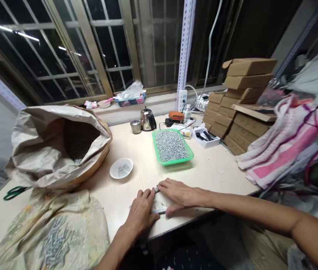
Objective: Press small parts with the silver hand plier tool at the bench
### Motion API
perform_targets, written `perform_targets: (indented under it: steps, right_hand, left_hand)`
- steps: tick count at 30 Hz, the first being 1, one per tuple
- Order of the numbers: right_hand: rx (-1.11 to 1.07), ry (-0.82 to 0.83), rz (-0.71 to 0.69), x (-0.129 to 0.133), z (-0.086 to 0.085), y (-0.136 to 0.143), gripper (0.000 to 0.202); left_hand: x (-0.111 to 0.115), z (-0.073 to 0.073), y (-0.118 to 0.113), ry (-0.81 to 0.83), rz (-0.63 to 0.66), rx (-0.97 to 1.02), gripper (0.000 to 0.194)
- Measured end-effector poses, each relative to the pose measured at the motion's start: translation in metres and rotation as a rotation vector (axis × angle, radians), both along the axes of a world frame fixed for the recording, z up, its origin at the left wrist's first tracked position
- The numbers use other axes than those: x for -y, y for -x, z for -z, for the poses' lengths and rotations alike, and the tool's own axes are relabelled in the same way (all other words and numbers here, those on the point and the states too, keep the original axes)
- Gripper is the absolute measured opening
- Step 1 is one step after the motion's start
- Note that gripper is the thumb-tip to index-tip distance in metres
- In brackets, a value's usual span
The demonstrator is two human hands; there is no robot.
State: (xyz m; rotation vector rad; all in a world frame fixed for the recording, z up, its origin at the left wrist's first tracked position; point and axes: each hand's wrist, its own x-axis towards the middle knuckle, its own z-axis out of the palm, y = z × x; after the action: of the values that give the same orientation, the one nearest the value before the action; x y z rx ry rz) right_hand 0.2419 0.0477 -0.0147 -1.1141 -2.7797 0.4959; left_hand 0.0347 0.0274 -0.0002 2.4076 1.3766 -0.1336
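Near the table's front edge, a small flat rectangular plate [159,203] with a grey rim lies between my two hands. My left hand [142,210] is closed on its left side, thumb along the near edge and fingers at the far one. Across its right side, my right hand [180,195] grips in the same way. What lies under the fingers is hidden. Beyond the hands stands a green plastic basket [172,162] full of short silvery metal pins or screws. A white bowl [114,172] with a few similar pieces is to the left.
A large open paper sack [43,146] stands at the left, behind a stained cloth [88,221] bearing loose metal pieces [54,243]. Green-handled scissors [14,192] lie beside it. A kettle [146,119], a white tray [208,143], cardboard boxes [217,120] and a pink-striped towel [277,150] line the back and right.
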Motion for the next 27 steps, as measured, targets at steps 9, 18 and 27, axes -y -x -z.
perform_targets:
  steps: [9, 18, 27]
  right_hand:
    - [0.092, -0.015, -0.025, 0.002, -0.014, 0.006, 0.064]
    - [-0.009, 0.036, 0.079, 0.033, 0.001, 0.007, 0.021]
    - [-0.072, -0.025, 0.114, 0.026, -0.008, 0.007, 0.026]
  left_hand:
    - [-0.003, 0.005, -0.008, -0.022, 0.063, 0.065, 0.059]
    - [0.012, 0.013, -0.004, -0.074, 0.109, 0.192, 0.022]
    - [-0.009, 0.003, 0.001, -0.098, 0.139, 0.203, 0.027]
